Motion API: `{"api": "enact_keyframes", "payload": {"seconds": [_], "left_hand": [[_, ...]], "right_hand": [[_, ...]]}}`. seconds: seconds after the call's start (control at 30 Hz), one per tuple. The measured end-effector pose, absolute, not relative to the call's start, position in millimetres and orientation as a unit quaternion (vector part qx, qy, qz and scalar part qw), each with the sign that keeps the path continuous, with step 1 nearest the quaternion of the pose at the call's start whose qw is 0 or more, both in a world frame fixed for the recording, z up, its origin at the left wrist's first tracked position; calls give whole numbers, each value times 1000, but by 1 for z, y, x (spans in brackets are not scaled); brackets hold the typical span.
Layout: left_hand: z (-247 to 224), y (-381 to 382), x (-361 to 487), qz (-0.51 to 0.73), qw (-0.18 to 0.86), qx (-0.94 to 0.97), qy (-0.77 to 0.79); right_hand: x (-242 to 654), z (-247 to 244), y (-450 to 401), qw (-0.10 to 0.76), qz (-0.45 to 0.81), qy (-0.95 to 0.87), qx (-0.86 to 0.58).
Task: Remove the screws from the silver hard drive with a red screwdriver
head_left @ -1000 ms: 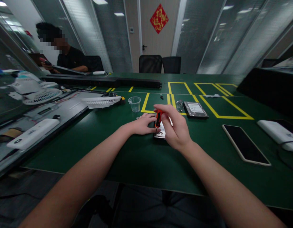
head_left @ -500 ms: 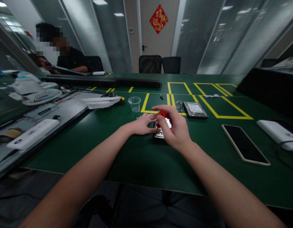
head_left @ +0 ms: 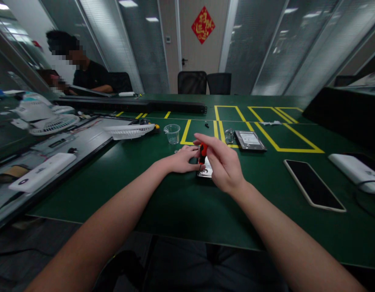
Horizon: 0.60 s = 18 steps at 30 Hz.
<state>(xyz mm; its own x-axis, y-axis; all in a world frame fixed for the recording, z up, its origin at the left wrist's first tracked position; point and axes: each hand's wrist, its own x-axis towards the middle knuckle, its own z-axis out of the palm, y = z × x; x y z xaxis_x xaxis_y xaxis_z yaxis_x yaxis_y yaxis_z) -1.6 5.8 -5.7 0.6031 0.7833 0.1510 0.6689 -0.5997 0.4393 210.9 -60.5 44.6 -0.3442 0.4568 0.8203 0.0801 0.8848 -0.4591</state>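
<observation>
A silver hard drive [head_left: 207, 170] lies on the green table in front of me, partly covered by my hands. Along its left side my left hand [head_left: 183, 159] grips it, the thumb reaching across the near end. My right hand [head_left: 224, 164] is closed on a red and black screwdriver [head_left: 202, 154], held upright over the drive with the index finger stretched past the top of the handle. The shaft points down at the drive near my left thumb; its tip is too small to make out. Small pieces, perhaps screws [head_left: 176, 151], lie beyond my left hand.
A clear plastic cup [head_left: 172, 134] stands beyond my left hand. Another hard drive [head_left: 250, 140] and a phone [head_left: 313, 184] lie to the right. A large panel [head_left: 84, 138] with fan parts fills the left. A person [head_left: 90, 75] sits at the far left.
My right thumb and fingers have shifted round the screwdriver's handle, uncovering more of it. My left hand and the hard drive have stayed in place.
</observation>
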Motion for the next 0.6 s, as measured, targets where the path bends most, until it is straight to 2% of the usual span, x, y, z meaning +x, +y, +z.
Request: {"api": "enact_keyframes", "payload": {"seconds": [0.6], "left_hand": [[0,3,-1,145,181,872,430]], "right_hand": [[209,46,-61,556,150,-796,-187]]}}
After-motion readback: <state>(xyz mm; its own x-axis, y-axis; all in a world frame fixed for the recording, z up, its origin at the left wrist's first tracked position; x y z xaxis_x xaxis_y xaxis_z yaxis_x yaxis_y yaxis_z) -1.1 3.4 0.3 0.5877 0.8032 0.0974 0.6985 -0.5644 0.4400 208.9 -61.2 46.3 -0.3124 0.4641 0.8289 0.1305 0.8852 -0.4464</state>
